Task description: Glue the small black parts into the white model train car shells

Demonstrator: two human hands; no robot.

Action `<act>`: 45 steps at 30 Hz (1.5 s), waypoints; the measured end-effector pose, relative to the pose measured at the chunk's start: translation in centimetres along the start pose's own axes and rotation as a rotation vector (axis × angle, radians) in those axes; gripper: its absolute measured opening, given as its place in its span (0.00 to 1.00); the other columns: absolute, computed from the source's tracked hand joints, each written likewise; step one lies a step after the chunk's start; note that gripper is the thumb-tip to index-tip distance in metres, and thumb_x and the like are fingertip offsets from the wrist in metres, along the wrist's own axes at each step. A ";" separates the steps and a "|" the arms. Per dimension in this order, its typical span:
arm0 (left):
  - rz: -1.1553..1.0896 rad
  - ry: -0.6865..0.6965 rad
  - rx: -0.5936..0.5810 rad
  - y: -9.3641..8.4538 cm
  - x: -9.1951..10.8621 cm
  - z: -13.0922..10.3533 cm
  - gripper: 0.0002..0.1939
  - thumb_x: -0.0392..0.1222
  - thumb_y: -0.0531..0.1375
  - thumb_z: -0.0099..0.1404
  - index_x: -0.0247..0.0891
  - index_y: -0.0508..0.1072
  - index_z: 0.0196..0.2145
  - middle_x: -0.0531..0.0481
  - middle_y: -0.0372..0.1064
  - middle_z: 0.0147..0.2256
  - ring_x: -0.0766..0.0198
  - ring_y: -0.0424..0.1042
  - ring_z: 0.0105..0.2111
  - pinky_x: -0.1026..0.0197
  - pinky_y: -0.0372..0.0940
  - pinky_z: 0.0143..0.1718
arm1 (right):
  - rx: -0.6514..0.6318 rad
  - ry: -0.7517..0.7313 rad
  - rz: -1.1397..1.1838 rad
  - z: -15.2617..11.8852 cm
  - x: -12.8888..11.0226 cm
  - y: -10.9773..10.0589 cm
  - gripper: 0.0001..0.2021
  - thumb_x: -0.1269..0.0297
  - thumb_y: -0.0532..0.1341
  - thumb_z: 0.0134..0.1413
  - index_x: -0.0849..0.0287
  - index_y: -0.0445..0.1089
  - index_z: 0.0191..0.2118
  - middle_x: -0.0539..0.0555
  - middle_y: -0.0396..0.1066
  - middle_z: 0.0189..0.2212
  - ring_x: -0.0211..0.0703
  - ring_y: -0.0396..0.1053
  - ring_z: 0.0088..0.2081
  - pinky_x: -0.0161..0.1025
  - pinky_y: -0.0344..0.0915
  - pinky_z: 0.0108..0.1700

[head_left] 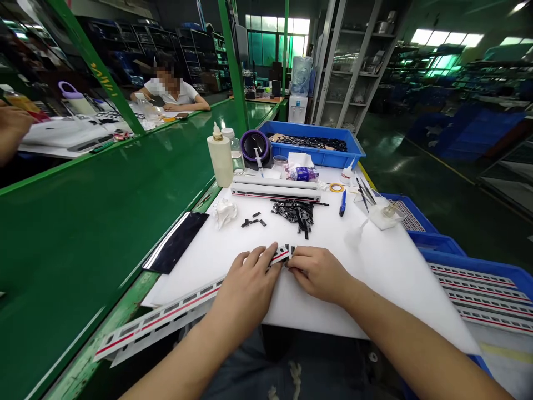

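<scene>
A long white model train car shell [179, 311] with a red stripe and dark window openings lies slantwise, its near end sticking out past the table's left edge. My left hand [252, 278] is closed over its far part and holds it on the white work surface. At the shell's far end my right hand [318, 272] is pinched, fingertips against a small black part [292, 251] that they mostly hide. Beyond the hands is a pile of small black parts [295, 214], with several loose black pieces [252, 221] left of it.
More shells [275, 191] lie behind the pile. Around them are a cream squeeze bottle [220, 161], a blue cutter [342, 203], tweezers [366, 191] and crumpled tissue [225, 213]. A blue bin [353, 147] stands behind; trays of shells [478, 283] sit right. A co-worker [170, 91] sits across.
</scene>
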State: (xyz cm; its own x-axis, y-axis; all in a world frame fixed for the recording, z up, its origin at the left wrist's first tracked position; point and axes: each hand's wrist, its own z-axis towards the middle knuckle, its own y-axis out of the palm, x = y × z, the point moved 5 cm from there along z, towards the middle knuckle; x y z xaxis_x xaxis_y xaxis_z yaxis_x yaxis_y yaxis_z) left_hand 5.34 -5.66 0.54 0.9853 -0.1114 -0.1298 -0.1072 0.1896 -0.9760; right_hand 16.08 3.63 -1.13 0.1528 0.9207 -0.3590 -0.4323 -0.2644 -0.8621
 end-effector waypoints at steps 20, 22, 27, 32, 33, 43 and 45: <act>-0.082 -0.008 -0.016 1.5 -1.6 0.8 0.27 0.25 0.50 0.60 0.45 0.73 0.52 0.44 0.63 0.61 0.50 0.67 0.55 0.48 0.66 0.48 | 0.336 0.842 0.260 -6.9 11.8 -10.0 0.26 0.70 0.60 0.40 0.55 0.63 0.50 0.56 0.68 0.46 0.47 0.68 0.45 0.41 0.65 0.41; -0.103 -0.018 -0.032 1.5 -1.7 0.9 0.25 0.27 0.51 0.62 0.46 0.73 0.52 0.45 0.63 0.61 0.51 0.67 0.55 0.48 0.66 0.49 | 0.133 0.894 0.197 -6.8 11.3 -9.1 0.26 0.66 0.63 0.43 0.54 0.63 0.52 0.55 0.69 0.44 0.47 0.69 0.43 0.41 0.65 0.41; -0.139 -0.064 -0.014 1.4 -1.8 1.2 0.17 0.37 0.52 0.67 0.43 0.73 0.52 0.47 0.66 0.59 0.51 0.69 0.53 0.46 0.67 0.49 | -0.029 0.981 0.040 -6.6 11.7 -8.2 0.16 0.60 0.64 0.46 0.54 0.70 0.44 0.51 0.70 0.29 0.46 0.69 0.32 0.39 0.60 0.32; -0.167 -0.064 -0.043 1.4 -1.8 1.3 0.16 0.38 0.51 0.69 0.45 0.74 0.49 0.49 0.65 0.60 0.52 0.69 0.53 0.46 0.67 0.50 | 0.146 0.821 0.248 -5.8 10.8 -8.4 0.12 0.60 0.65 0.50 0.55 0.69 0.40 0.49 0.68 0.26 0.45 0.70 0.30 0.39 0.63 0.32; -0.176 -0.066 -0.056 1.4 -1.8 1.3 0.16 0.38 0.51 0.69 0.46 0.74 0.49 0.50 0.64 0.60 0.52 0.69 0.53 0.46 0.67 0.49 | 0.209 0.741 0.393 -5.4 10.1 -8.7 0.13 0.60 0.65 0.51 0.55 0.67 0.42 0.50 0.69 0.29 0.46 0.72 0.33 0.40 0.65 0.34; -0.190 -0.078 -0.080 1.2 -2.0 1.6 0.16 0.39 0.50 0.70 0.48 0.75 0.49 0.51 0.63 0.61 0.53 0.69 0.52 0.46 0.68 0.48 | 0.438 0.297 1.120 0.3 4.3 -10.0 0.26 0.57 0.73 0.43 0.48 0.66 0.49 0.51 0.75 0.35 0.44 0.71 0.31 0.43 0.68 0.33; -0.193 -0.075 -0.084 1.2 -2.0 1.6 0.16 0.39 0.50 0.70 0.48 0.75 0.49 0.52 0.63 0.61 0.53 0.69 0.52 0.47 0.68 0.48 | 0.465 0.324 1.267 0.6 5.0 -8.4 0.21 0.54 0.73 0.42 0.48 0.67 0.41 0.48 0.74 0.31 0.40 0.67 0.27 0.39 0.64 0.29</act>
State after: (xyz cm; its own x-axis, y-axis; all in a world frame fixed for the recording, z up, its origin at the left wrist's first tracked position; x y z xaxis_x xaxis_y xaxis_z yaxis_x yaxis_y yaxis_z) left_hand 3.49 -3.67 -0.13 0.9954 -0.0645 0.0708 0.0765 0.0899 -0.9930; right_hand 19.97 10.65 4.56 -0.3925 0.0038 -0.9197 -0.6729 -0.6829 0.2844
